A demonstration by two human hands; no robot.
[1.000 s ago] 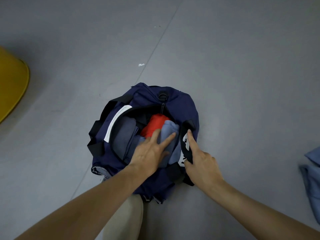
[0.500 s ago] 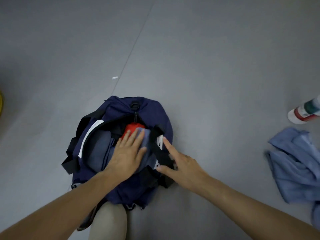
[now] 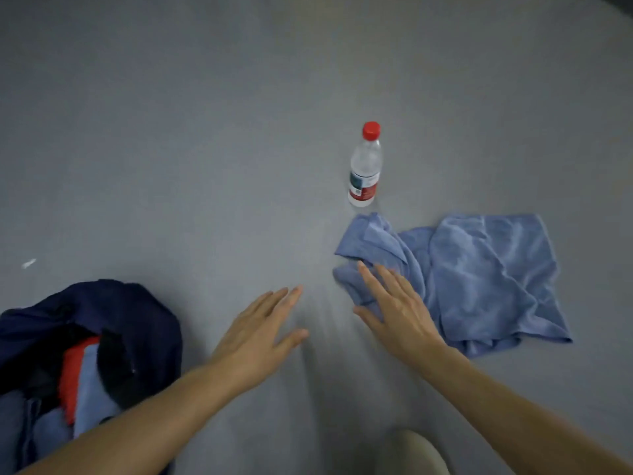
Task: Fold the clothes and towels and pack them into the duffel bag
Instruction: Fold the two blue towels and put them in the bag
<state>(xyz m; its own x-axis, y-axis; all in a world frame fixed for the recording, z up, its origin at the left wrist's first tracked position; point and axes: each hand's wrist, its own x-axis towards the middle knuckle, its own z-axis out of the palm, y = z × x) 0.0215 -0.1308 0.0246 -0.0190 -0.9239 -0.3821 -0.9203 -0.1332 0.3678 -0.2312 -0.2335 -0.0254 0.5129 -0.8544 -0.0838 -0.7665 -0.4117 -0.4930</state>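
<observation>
Two bare hands reach forward over a grey floor [image 3: 171,132], seen from above by a head-worn camera. Half a second ago both were at the navy duffel bag [image 3: 137,313], the left pressing folded cloth into its mouth and the right beside its strap. Now both have left it and the view has swung to the right. The bag sits at the lower left edge of the frame, unzipped, with a red item [image 3: 73,375] and a pale blue folded piece [image 3: 87,389] showing inside. That suggests the last piece is packed and the person is turning to the next one. A crumpled light blue towel [image 3: 486,279] lies unfolded on the floor in the right half of the frame, well apart from the bag. The right hand [image 3: 397,310] is spread flat with its fingers straight, holding nothing. Its fingertips overlap the towel's bunched near-left corner, though motion blur hides whether they touch the cloth or hover just above it. The left hand [image 3: 260,332] is also flat and empty, fingers straight, over bare floor at lower centre, between the bag and the towel and near the towel's left edge. A clear water bottle [image 3: 365,166] with a red cap stands upright just beyond the towel's far left corner, above centre. A pale knee [image 3: 418,454] shows at the bottom edge. The towel has yet to be flattened, folded and carried to the bag.
</observation>
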